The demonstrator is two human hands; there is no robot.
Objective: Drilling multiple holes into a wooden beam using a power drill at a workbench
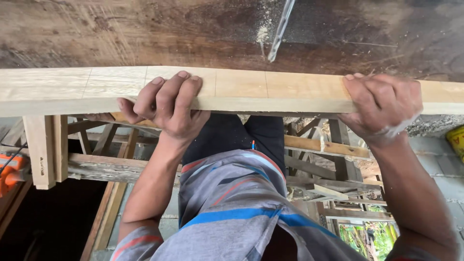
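Note:
A long pale wooden board runs across the whole view, with pencil lines drawn across its top face. My left hand grips its near edge left of centre, fingers curled over the top. My right hand grips the board further right in the same way. The board lies against a dark, worn wooden surface dusted with sawdust.
A thin shiny blade or rod stands just beyond the board near the middle. Below are stacked timber frames and offcuts, an orange tool at the left edge, and a yellow object at the right.

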